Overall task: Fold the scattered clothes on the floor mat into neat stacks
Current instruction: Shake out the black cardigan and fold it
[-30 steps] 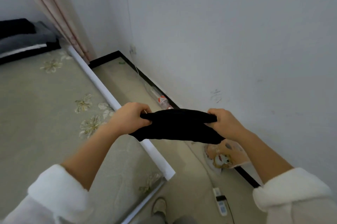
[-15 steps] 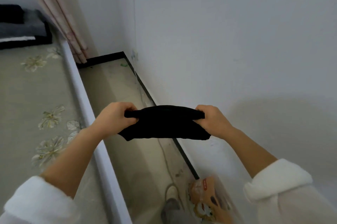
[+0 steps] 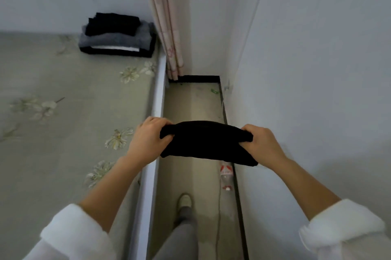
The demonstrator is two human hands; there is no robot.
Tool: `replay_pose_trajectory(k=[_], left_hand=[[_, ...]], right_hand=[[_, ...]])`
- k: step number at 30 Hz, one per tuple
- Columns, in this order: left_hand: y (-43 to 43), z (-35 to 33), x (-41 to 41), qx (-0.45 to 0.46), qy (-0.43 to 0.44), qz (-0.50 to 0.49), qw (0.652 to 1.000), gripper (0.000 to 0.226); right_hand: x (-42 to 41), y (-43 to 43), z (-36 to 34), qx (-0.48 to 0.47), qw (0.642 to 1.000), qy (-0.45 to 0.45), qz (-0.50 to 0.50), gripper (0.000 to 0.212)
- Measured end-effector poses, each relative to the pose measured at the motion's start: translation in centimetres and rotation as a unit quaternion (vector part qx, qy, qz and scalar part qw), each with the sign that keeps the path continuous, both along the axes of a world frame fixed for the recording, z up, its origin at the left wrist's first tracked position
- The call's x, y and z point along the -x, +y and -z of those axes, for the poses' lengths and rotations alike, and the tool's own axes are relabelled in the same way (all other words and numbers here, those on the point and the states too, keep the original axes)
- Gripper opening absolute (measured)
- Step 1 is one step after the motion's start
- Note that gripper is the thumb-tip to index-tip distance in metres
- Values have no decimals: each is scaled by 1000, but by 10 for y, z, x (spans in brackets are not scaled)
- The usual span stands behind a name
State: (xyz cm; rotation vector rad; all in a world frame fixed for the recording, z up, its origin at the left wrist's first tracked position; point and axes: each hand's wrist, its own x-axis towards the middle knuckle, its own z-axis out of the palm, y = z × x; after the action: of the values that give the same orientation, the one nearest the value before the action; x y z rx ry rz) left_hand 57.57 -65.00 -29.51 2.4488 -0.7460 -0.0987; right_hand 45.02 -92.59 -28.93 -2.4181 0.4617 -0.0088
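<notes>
Garment: folded black cloth (image 3: 206,143) held taut, keeping folds (likely stack-bound).
Fingers: both hands' pinching its ends.
Stack (image 3: 117,35): far beyond garment.

Both arms were stretched forward, white sleeves pushed back from bare forearms. Left hand (image 3: 148,140) was closed in a fist, knuckles up, thumb side turned inward. Right hand (image 3: 261,142) was fisted likewise, level with the left and well apart from it. One grey-trousered leg (image 3: 179,236) and a pale shoe (image 3: 184,200) showed below.
</notes>
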Motion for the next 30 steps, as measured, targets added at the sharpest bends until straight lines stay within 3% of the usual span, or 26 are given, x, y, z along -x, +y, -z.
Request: replay_pose_trajectory(k=[10,22,26,30], left_hand=[[10,-14,-216,-46,-39,-73,996,18],[-1,-15,-445,-65,-46,-168,983,24],[-10,-12,-521,-61,-49,-216,973,24],[-16,-20,-594,-78,-76,-284,952,25]], right_hand=[[-273,-11,-4,-18,995,-6,-103,9],[-543,-22,-11,-9,985,-8,-173,10],[-641,-29,-13,-11,975,-5,-220,23],[-738,-29,-30,-7,967,-14,-254,20]])
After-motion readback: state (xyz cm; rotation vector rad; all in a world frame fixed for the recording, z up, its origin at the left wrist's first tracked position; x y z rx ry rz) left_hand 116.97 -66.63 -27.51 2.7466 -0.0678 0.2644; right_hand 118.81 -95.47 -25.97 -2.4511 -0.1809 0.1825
